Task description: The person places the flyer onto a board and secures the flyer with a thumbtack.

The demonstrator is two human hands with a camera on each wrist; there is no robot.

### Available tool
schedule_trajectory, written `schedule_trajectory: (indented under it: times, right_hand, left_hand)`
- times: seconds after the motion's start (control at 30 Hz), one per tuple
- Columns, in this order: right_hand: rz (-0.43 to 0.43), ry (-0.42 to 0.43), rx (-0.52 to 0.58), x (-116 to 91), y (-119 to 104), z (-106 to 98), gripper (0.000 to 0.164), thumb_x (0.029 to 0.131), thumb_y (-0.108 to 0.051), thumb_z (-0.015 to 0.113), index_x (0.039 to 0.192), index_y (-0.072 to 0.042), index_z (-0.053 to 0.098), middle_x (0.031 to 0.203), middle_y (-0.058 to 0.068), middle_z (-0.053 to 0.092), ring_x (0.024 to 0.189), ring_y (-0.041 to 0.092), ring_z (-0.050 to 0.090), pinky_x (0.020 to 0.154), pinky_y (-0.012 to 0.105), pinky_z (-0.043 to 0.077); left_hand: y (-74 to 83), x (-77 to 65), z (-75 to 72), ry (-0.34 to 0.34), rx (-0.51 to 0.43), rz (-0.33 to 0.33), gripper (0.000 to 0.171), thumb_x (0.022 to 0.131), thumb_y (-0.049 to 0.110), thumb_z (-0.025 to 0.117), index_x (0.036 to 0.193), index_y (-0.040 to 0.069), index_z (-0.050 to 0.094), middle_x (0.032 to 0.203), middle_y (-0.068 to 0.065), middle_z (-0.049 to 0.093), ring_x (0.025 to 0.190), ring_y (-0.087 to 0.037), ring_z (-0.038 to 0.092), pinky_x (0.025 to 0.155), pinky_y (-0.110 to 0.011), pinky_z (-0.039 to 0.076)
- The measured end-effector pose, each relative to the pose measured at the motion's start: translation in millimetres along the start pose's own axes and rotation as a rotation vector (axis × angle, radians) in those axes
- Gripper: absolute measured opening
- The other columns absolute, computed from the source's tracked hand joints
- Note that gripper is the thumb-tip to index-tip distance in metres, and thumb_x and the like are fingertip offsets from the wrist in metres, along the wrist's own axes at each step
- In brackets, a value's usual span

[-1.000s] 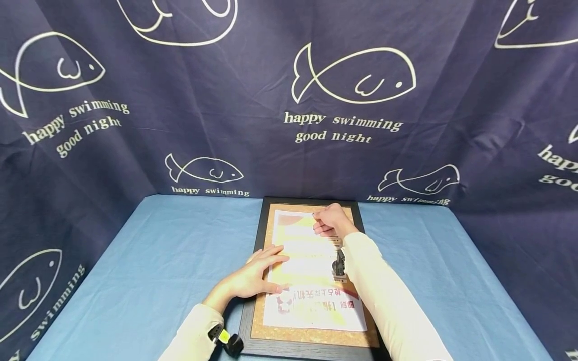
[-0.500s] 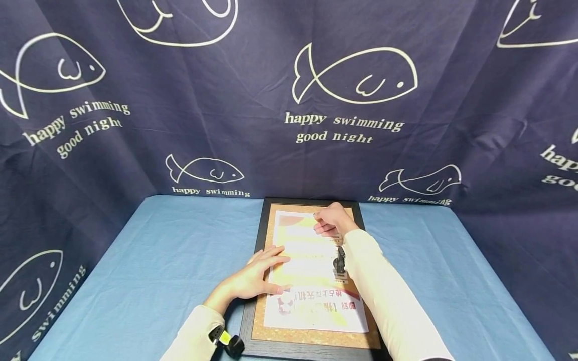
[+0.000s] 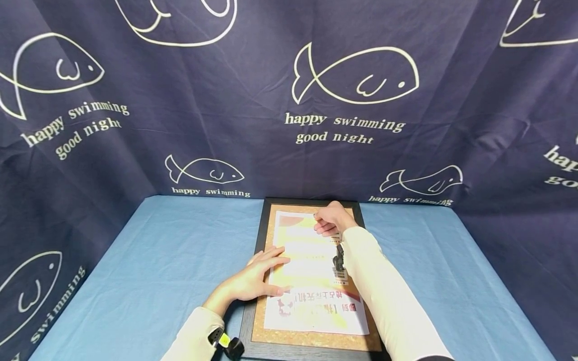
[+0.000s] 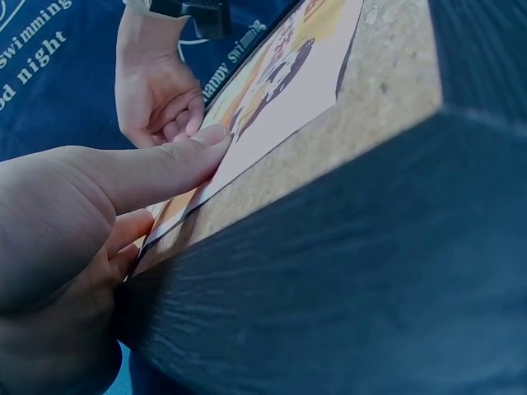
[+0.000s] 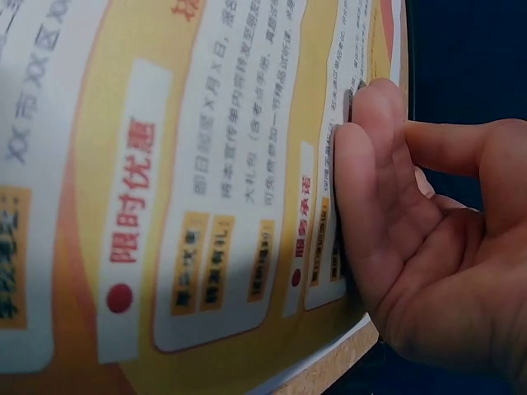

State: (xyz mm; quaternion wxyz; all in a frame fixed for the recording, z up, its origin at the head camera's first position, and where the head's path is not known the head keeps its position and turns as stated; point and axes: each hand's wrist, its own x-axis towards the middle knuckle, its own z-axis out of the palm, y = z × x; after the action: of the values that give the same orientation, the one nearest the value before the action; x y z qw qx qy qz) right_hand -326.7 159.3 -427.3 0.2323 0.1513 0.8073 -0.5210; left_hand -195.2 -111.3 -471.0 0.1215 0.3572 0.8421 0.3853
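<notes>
A printed paper poster [image 3: 311, 321] lies on a cork board [image 3: 280, 335] with a black frame [image 3: 311, 349]. My left hand [image 3: 253, 276] rests over the left frame edge, fingers fairly straight and spread, fingertips on the poster. In the left wrist view its thumb [image 4: 181, 164] presses the poster's edge. Near the far edge of the poster is my right hand [image 3: 331, 220], its fingers curled. A small dark spot shows at its fingertips in the head view, too small to identify. In the right wrist view the right hand [image 5: 436, 239] hovers close over or touches the poster, its pinching fingertips partly hidden.
The board lies on a table with a blue cloth [image 3: 189, 240], its far end close to a dark blue curtain [image 3: 271, 165] printed with fish. Cloth extends on both sides of the board. Bright glare washes out the poster's middle in the head view.
My right wrist and forearm have shifted very slightly upward in the head view while its fingertips stay in the same spot. The left hand and the poster look unchanged.
</notes>
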Motion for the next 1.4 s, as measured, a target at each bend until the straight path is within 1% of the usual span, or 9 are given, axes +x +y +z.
schedule_trajectory:
  times: [0.23, 0.37, 0.47, 0.57, 0.77, 1.0, 1.13, 1.23, 1.4]
  right_hand:
    - [-0.028, -0.014, -0.034, -1.3, 2.0, 0.1, 0.02, 0.095, -0.01, 0.056, 0.103, 0.005, 0.065, 0.075, 0.012, 0.073, 0.058, 0.014, 0.068, 0.061, 0.031, 0.06]
    - [-0.037, -0.011, -0.029, -1.8, 3.0, 0.1, 0.016, 0.096, -0.012, 0.056, 0.094, 0.001, 0.065, 0.072, 0.011, 0.072, 0.056, 0.013, 0.067, 0.058, 0.029, 0.059]
    - [-0.04, -0.008, -0.02, 0.6, 4.8, -0.4, 0.017, 0.097, -0.012, 0.055, 0.088, 0.0, 0.063, 0.071, 0.011, 0.072, 0.055, 0.012, 0.066, 0.056, 0.028, 0.058]
    - [-0.05, -0.003, -0.017, 2.8, 6.1, -0.5, 0.018, 0.097, -0.012, 0.055, 0.087, 0.0, 0.063, 0.072, 0.011, 0.072, 0.055, 0.013, 0.067, 0.055, 0.027, 0.058]
    - [-0.063, -0.008, -0.025, -0.9, 5.0, -0.3, 0.019, 0.096, -0.012, 0.056, 0.082, -0.002, 0.064, 0.074, 0.012, 0.073, 0.056, 0.012, 0.068, 0.054, 0.026, 0.057]
    - [-0.067, 0.013, -0.025, -0.2, 5.7, 1.8, 0.018, 0.097, -0.013, 0.058, 0.084, -0.002, 0.064, 0.073, 0.012, 0.073, 0.055, 0.011, 0.067, 0.054, 0.026, 0.057]
    - [-0.071, 0.044, -0.035, 3.1, 7.2, 4.2, 0.015, 0.093, -0.008, 0.056, 0.084, 0.0, 0.065, 0.067, 0.009, 0.07, 0.052, 0.011, 0.065, 0.051, 0.025, 0.056]
    - [-0.071, 0.066, -0.047, 3.8, 8.5, 5.4, 0.014, 0.088, -0.005, 0.055, 0.083, 0.002, 0.067, 0.063, 0.008, 0.068, 0.049, 0.011, 0.063, 0.049, 0.026, 0.055]
    - [-0.074, 0.079, -0.041, 4.7, 9.2, 5.9, 0.014, 0.086, -0.006, 0.057, 0.081, 0.001, 0.068, 0.061, 0.007, 0.067, 0.048, 0.011, 0.062, 0.049, 0.027, 0.055]
  left_hand:
    - [-1.0, -1.0, 1.2, -0.002, 0.001, -0.001, 0.066, 0.087, 0.027, 0.079, 0.145, 0.007, 0.052, 0.162, -0.018, 0.027, 0.151, -0.041, 0.013, 0.116, -0.064, 0.002]
    - [-1.6, -0.5, 0.7, -0.005, 0.011, -0.003, 0.066, 0.087, 0.027, 0.079, 0.145, 0.008, 0.052, 0.162, -0.017, 0.026, 0.151, -0.04, 0.013, 0.117, -0.063, 0.002]
    - [-1.7, 0.0, 0.5, -0.003, 0.007, 0.007, 0.066, 0.087, 0.027, 0.079, 0.144, 0.008, 0.052, 0.162, -0.018, 0.027, 0.151, -0.041, 0.013, 0.117, -0.064, 0.002]
    - [-2.2, 0.3, 0.2, 0.003, -0.002, 0.015, 0.066, 0.087, 0.026, 0.08, 0.144, 0.007, 0.053, 0.161, -0.019, 0.027, 0.15, -0.042, 0.014, 0.116, -0.064, 0.003]
    - [-3.1, 0.8, 0.8, 0.009, -0.002, 0.014, 0.065, 0.087, 0.028, 0.079, 0.143, 0.007, 0.053, 0.161, -0.019, 0.029, 0.15, -0.043, 0.015, 0.116, -0.065, 0.004]
    - [-3.8, 1.2, 1.0, 0.015, -0.004, 0.022, 0.065, 0.087, 0.027, 0.08, 0.143, 0.007, 0.053, 0.161, -0.019, 0.029, 0.15, -0.042, 0.016, 0.116, -0.065, 0.004]
    - [-3.6, 1.4, 0.6, 0.012, -0.003, 0.018, 0.066, 0.087, 0.027, 0.08, 0.143, 0.007, 0.053, 0.161, -0.019, 0.028, 0.15, -0.042, 0.014, 0.116, -0.065, 0.004]
    - [-3.7, 1.3, 1.1, 0.003, -0.001, 0.015, 0.066, 0.088, 0.028, 0.079, 0.144, 0.007, 0.052, 0.162, -0.018, 0.027, 0.15, -0.042, 0.013, 0.116, -0.064, 0.003]
    - [-3.0, 0.6, 0.8, 0.003, -0.002, 0.017, 0.067, 0.088, 0.026, 0.079, 0.145, 0.005, 0.051, 0.162, -0.019, 0.026, 0.151, -0.042, 0.012, 0.116, -0.064, 0.003]
